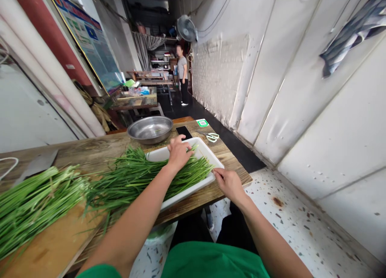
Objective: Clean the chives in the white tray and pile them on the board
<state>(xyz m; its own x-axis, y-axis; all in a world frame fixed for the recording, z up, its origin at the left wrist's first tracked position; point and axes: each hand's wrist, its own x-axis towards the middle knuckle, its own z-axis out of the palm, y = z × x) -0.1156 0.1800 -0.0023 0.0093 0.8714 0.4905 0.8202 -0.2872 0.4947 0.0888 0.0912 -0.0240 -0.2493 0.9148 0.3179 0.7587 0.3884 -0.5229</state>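
Note:
Long green garlic chives point(144, 181) lie heaped in a white plastic tray point(211, 155), their leafy ends spilling over its left side. Above them is my left hand point(179, 152), open, its fingers apart over the upper part of the heap. My right hand point(230, 183) is at the tray's right end, thumb and forefinger pinched together by the cut ends of the chives. What lies between those fingertips is too small to make out. A second bundle of chives point(39, 201) rests on a wooden board point(64, 241) at the left.
A steel basin point(150, 129) stands behind the tray on the wooden table point(241, 167). Near it lie a black phone point(183, 132), scissors point(212, 137) and a green code card point(202, 123). Farther back, a person point(182, 73) stands beside the wall.

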